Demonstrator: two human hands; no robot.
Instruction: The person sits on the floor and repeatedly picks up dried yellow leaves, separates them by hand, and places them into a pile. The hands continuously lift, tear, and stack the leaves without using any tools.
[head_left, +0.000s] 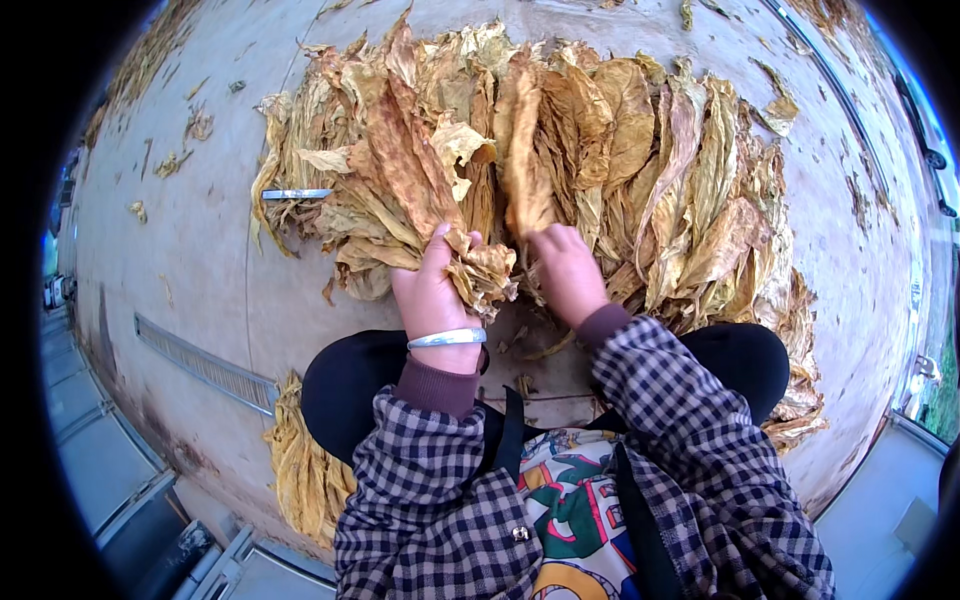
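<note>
A bunch of dried tobacco leaves (409, 161) is gripped near its crumpled lower ends by my left hand (431, 289), thumb on top. To its right, my right hand (564, 270) has its fingers closed around the lower end of a long tan leaf (523, 142), blurred by motion. Its fingertips are partly hidden. Both hands are over a wide pile of dried leaves (607, 127) on the concrete floor, with leaf tips mostly pointing away from me.
A flat metal strip (296, 194) sticks out at the pile's left side. Beside my left knee lies another leaf bundle (307, 465). A metal drain grate (206, 364) is set in the concrete floor (187, 277), where loose leaf scraps (174, 163) are scattered.
</note>
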